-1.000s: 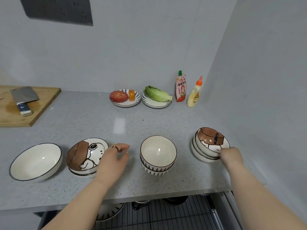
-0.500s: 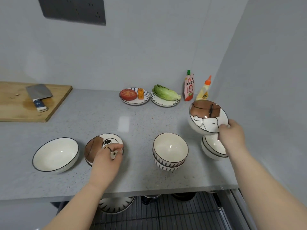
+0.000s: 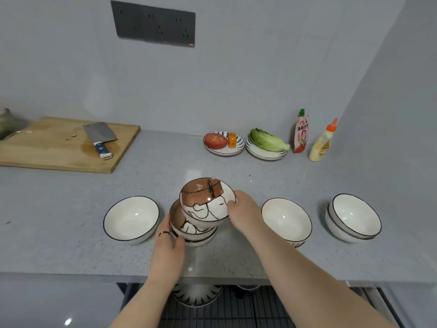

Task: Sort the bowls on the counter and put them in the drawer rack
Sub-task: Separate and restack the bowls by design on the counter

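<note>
My right hand (image 3: 243,213) grips the rim of a brown cartoon bowl (image 3: 207,201), held tilted over a stack of matching cartoon bowls (image 3: 186,229) on the counter. My left hand (image 3: 169,242) holds the near left side of that stack. A plain white bowl (image 3: 131,218) with a dark rim sits to the left. To the right stand a stack of white bowls (image 3: 286,220) and a second white stack (image 3: 354,217). Below the counter edge, the drawer rack (image 3: 236,308) holds a patterned dish (image 3: 197,295).
A wooden cutting board (image 3: 63,144) with a cleaver (image 3: 99,137) lies at the back left. Two plates at the back hold tomato (image 3: 223,141) and lettuce (image 3: 267,143). A sauce pouch (image 3: 301,132) and a squeeze bottle (image 3: 322,142) stand by the right wall.
My right hand has lifted the cartoon bowl off the right stack and carried it left, over the cartoon bowls by my left hand. My view has shifted left.
</note>
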Demonstrator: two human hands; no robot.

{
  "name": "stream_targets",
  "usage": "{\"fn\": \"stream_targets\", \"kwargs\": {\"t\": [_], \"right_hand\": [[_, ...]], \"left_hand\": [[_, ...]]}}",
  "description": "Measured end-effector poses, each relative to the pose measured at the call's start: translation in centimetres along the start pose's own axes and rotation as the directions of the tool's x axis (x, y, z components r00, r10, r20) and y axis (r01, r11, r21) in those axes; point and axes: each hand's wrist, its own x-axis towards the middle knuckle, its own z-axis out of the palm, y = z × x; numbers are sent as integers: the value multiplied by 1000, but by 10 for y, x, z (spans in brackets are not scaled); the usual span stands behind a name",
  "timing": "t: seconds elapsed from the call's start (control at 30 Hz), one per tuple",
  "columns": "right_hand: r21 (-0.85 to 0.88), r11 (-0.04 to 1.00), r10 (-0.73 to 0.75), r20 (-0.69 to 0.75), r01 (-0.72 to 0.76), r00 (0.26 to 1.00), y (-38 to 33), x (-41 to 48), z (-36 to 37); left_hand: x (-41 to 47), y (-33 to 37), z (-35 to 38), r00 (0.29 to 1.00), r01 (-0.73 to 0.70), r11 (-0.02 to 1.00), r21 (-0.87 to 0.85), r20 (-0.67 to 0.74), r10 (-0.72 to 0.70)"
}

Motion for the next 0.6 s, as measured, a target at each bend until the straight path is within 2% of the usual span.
{"fn": "stream_targets", "kwargs": {"t": [0.3,0.6], "right_hand": [[-130,991,40,63,-31,997,-2,4,28],[-96,992,91,64,-85,994,12,1,11]], "left_hand": [[13,-9,-2,990,134,981,-140,62,-127],[22,-5,15,983,51,993,-110,178,-31]]}}
